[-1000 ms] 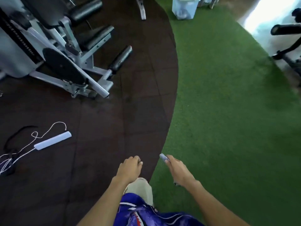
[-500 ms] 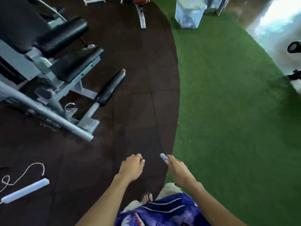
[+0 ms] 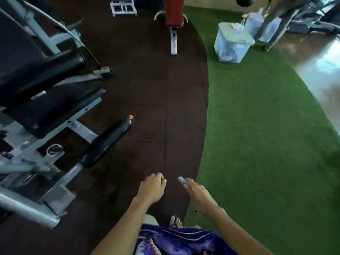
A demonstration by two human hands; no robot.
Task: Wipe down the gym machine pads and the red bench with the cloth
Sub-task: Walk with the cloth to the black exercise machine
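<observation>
My left hand (image 3: 152,186) hangs low in the middle with its fingers curled and nothing in it. My right hand (image 3: 197,194) is beside it, closed on a small grey-blue bunched cloth (image 3: 182,180) that sticks out past the fingers. The grey gym machine fills the left side, with a black seat pad (image 3: 36,78), a lower black pad (image 3: 51,115) and a black roller pad (image 3: 106,142) nearest my hands. The red bench (image 3: 173,11) stands far ahead at the top, only partly in view. Both hands are well apart from the pads and the bench.
Dark rubber floor tiles (image 3: 156,89) run ahead between the machine and green turf (image 3: 266,135) on the right. A pale blue plastic bin (image 3: 231,45) stands on the turf near more equipment. A white rack (image 3: 122,6) stands at the top. The machine's grey steel legs (image 3: 60,183) jut toward me.
The view has moved forward and tilted up: the machine is closer on the left, the red bench has come into view, the white power strip has dropped out. Both hands keep their pose.
</observation>
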